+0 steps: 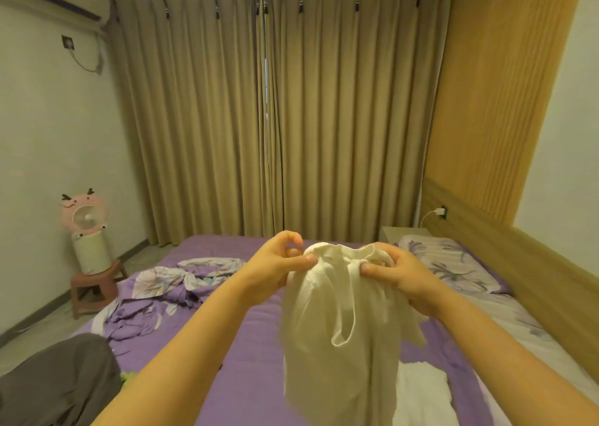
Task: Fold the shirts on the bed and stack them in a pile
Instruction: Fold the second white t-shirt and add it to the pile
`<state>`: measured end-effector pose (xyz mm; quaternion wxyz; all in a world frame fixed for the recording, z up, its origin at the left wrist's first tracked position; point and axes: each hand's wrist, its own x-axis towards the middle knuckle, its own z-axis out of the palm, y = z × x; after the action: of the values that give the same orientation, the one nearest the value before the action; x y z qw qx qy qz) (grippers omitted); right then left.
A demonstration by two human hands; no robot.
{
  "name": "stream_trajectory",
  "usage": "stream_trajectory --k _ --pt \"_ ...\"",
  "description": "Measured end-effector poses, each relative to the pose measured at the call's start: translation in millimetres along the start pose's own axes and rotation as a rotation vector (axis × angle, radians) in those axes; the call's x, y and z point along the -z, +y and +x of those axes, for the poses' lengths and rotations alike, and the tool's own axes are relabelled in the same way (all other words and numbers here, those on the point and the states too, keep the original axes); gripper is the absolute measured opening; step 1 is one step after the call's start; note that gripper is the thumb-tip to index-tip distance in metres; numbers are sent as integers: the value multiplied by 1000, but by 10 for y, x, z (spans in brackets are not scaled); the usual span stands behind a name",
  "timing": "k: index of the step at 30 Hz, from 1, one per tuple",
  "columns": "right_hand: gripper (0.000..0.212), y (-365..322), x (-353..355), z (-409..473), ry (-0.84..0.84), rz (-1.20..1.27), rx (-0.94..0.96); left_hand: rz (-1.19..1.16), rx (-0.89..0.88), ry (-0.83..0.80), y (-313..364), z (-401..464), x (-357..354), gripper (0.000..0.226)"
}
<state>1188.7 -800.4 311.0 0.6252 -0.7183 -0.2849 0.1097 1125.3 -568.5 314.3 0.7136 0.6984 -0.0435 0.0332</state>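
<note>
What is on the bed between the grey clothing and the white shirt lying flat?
Mostly bare purple sheet separates the grey clothing from the white shirt in the head view; the held cream shirt and left forearm cross in front.

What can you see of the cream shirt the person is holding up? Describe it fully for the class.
The cream shirt looks like a soft, finely ribbed or waffle-textured knit. It hangs bunched and unfolded above the purple bed, its lower part blurred. The left hand pinches its top edge between thumb and fingers; the right hand grips the other side. A looped edge, perhaps a neckline or armhole, droops at the middle. Below it lies a white garment.
</note>
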Motion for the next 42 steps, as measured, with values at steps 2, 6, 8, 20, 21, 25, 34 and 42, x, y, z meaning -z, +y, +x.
stream_trajectory --k 2,6,8,20,21,25,34,42 --pt "26 -92 -91 -16 -1 -3 51 -28 -22 7 53 26 -107 21" --pt "47 -148 -270 17 -9 -32 60 -32 -92 -31 103 61 -217 10" --pt "39 -143 -327 35 -4 -19 62 -3 -104 -47 98 42 -199 4" --pt "22 6 -723 208 182 204 26 587 -485 237 -484 -349 73 31" --pt "21 -2 -741 236 181 212 24 595 -488 227 -518 -355 104 32" --pt "19 6 -787 317 182 155 8 403 -342 251 -505 -248 210 27" --pt "23 104 -418 257 152 14 -172 408 -220 330 -334 -13 734 13" --pt "21 149 -87 110 64 -79 -308 592 -252 382 -140 112 915 23"
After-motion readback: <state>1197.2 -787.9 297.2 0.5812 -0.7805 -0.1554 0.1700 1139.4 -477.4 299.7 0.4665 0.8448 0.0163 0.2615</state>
